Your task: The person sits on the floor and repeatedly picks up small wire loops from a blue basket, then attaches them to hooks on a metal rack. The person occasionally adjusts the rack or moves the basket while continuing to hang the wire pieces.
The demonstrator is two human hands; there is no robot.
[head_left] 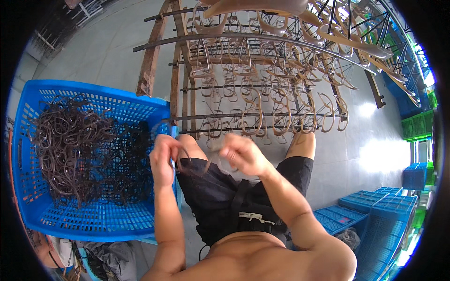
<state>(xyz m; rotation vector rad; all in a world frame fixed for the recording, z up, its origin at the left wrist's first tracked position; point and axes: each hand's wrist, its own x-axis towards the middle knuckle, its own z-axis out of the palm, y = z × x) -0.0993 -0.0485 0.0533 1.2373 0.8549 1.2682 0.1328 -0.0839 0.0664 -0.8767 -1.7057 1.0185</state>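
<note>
A: What occupies the left of the view?
B: A blue crate (101, 220), its perforated walls enclosing a tangled heap of dark straps (79, 143).

A: And the 2 hands?
B: The left hand (164, 159), just beside the crate's right rim, is clenched on a dark Y-shaped strap (190, 166) above the person's black shorts (220, 196). The right hand (241, 152), blurred, is closed; whether it grips that strap, I cannot tell.

A: Beyond them?
B: A metal rack (243, 114) hung with rows of tan straps (276, 105). Stacked blue crates (375, 210) stand at lower right.
</note>
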